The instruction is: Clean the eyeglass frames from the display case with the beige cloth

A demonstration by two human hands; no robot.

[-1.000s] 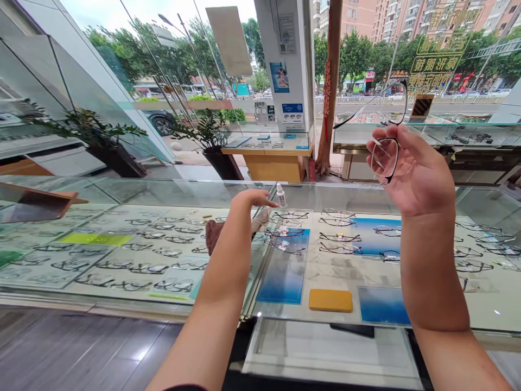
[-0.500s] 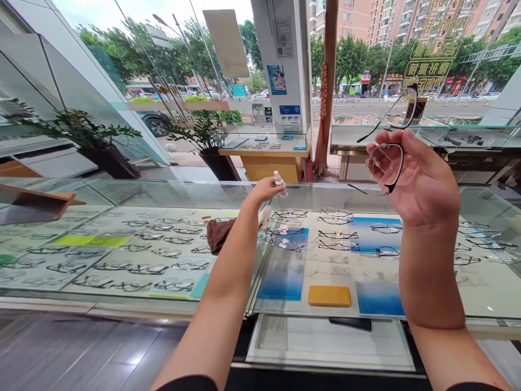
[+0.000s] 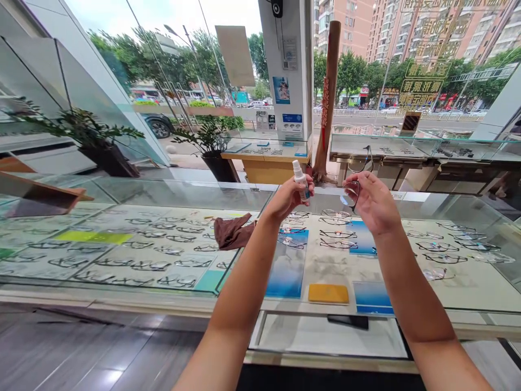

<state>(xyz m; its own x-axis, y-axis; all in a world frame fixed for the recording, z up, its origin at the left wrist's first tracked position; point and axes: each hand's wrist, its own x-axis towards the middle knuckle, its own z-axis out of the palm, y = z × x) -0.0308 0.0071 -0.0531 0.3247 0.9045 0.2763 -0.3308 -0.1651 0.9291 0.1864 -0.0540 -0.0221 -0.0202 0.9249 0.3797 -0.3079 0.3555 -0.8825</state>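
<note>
A small white spray bottle [image 3: 300, 178] stands nearly upright in my left hand [image 3: 286, 199], its fingers wrapped round it above the glass counter. To its right, my right hand [image 3: 376, 203] pinches a pair of dark-framed eyeglasses [image 3: 353, 200] by the frame. One lens hangs below the fingers and the other part sticks up above them. The bottle and the eyeglasses are apart, with a small gap between them. On the counter, left of my left forearm, lies a crumpled brown cloth [image 3: 231, 232].
The glass display counter [image 3: 163, 187] holds many rows of eyeglasses beneath its top. A yellow case [image 3: 328, 293] lies at the near side, beside blue cards [image 3: 373, 297]. An open white drawer [image 3: 301, 334] juts out below. A wooden board [image 3: 40, 195] stands at the left.
My left hand has lifted the spray bottle from near the counter top and moved right. My right hand has moved lower and left with the eyeglasses, farther from me. The hands are closer together.
</note>
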